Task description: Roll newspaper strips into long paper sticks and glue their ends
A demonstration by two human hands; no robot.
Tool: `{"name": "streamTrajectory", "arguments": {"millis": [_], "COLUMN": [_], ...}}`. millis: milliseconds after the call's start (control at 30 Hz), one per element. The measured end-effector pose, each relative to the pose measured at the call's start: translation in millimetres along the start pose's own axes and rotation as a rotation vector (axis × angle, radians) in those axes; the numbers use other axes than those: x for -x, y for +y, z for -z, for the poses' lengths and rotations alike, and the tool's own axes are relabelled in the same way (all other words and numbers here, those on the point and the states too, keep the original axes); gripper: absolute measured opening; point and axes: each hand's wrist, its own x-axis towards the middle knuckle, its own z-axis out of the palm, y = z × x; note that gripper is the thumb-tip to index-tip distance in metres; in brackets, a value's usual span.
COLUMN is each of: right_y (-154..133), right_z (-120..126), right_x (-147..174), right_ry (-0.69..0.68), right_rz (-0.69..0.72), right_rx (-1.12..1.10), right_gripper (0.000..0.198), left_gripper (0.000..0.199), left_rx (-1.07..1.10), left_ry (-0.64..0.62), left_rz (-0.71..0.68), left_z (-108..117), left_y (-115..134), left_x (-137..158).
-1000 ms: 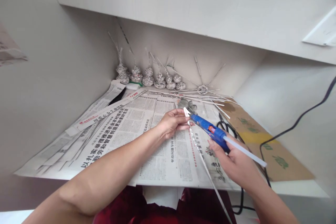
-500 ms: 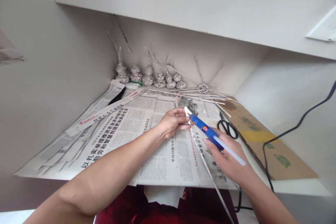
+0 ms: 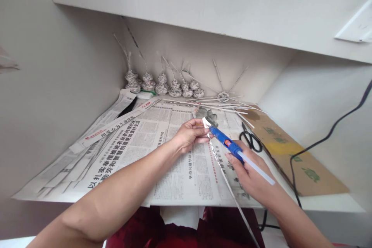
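Observation:
My left hand (image 3: pixel 190 135) pinches a rolled newspaper strip (image 3: pixel 222 171) near its upper end, where the paper is folded over. From there the strip slants down past the table's front edge. In my right hand (image 3: pixel 250 170) is a blue hot glue gun (image 3: pixel 226 141), with a clear glue stick (image 3: pixel 257 168) jutting from its back. The gun's nozzle is at the strip's folded end, close to my left fingertips; whether they touch cannot be made out. A grey-green, petal-like piece (image 3: pixel 209 115) lies just behind my fingers.
Newspaper sheets (image 3: pixel 171 186) cover the table. Several woven paper gourds (image 3: pixel 162 84) stand along the back wall, beside a spoked paper piece (image 3: pixel 223 96) and loose rolled strips (image 3: pixel 215 105). Black scissors (image 3: pixel 251 141), cardboard (image 3: pixel 290 162) and a black cable (image 3: pixel 322 143) are on the right.
The view has shifted slightly. Both hands keep nearly the same pose, with the glue gun still at the strip's folded end.

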Motion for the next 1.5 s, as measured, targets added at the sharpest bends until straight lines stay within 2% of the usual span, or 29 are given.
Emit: {"name": "streamTrajectory", "arguments": {"millis": [233, 433, 667, 900, 1233, 1367, 1500], "right_y": [-2.1, -1.0, 4.3, -12.5, -8.0, 2.3, 34.0], "right_z": [2.2, 6.3, 8.8, 10.3, 3.9, 8.6, 15.9], "right_x": [1.9, 2.9, 7.0, 5.5, 4.4, 5.3, 4.0], "right_ry": [0.015, -0.005, 0.099, -0.021, -0.02, 0.016, 0.119], "right_rz": [0.028, -0.011, -0.002, -0.057, -0.022, 0.03, -0.01], "right_rx": [0.029, 0.026, 0.109, 0.045, 0.071, 0.136, 0.197], "right_gripper": [0.03, 0.026, 0.035, 0.03, 0.034, 0.036, 0.037], "left_gripper": [0.028, 0.03, 0.036, 0.03, 0.03, 0.036, 0.039], "left_rx": [0.013, 0.002, 0.004, 0.002, -0.014, -0.002, 0.019], "left_ry": [-0.009, -0.03, 0.005, -0.013, -0.025, -0.033, -0.042], "left_rz": [0.007, 0.012, 0.034, 0.018, 0.012, 0.015, 0.05], "left_z": [-0.2, 0.2, -2.8, -3.4, -1.1, -1.3, -1.9], "left_y": [0.2, 0.7, 3.2, 3.6, 2.8, 4.3, 7.2], "left_x": [1.6, 1.3, 2.0, 2.1, 1.7, 1.3, 1.8]}}
